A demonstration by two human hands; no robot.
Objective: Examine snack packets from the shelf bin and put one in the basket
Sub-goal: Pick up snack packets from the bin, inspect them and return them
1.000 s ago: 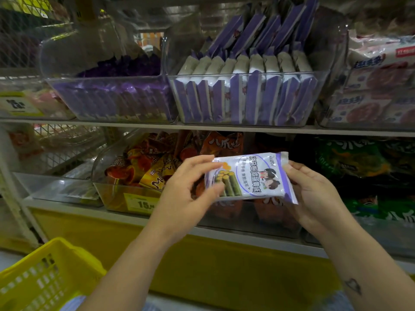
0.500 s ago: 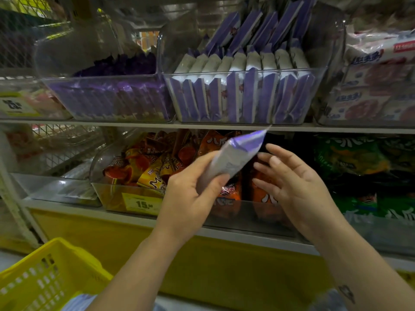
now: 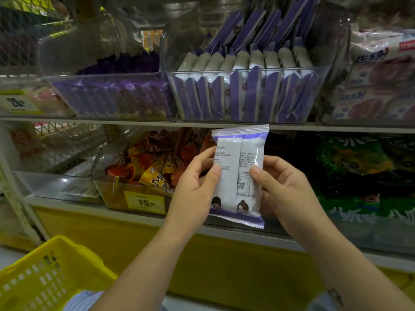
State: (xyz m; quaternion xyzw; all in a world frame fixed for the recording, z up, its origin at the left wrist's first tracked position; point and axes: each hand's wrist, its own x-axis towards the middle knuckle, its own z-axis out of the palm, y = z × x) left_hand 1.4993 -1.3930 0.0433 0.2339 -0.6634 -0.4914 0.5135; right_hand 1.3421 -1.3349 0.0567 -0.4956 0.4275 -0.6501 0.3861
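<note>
Snack packet [image 3: 239, 173] is held upright btwn both hands, in front of the lower shelf & just under the upper shelf edge [image 3: 134, 121]; its top crimp overlaps that edge. Back side faces the camera: centre seam, small print too fine to read, two cartoon heads near the bottom, purple bands top & bottom. Left hand [image 3: 193, 189] pinches the packet's left edge, thumb pressed on the back face, fingers curled behind it. Right hand [image 3: 289, 194] does the same on the right edge, thumb on the face, rest of the fingers hidden behind. Directly above sits a clear shelf bin [image 3: 247, 72] packed w/ matching purple-white packets standing on edge in rows, more leaning at the back. Next bin to the left [image 3: 107, 75] holds darker purple packs. Upper right: pink-white packs [image 3: 381, 86]. On the lower shelf, left of the hands, a clear bin [image 3: 112, 194] of orange-red snacks carries a yellow price tag [image 3: 144, 202] reading 15; green bags [image 3: 359, 176] lie to the right. Yellow basket [image 3: 45, 277] is at bottom left, well apart from the packet.
</note>
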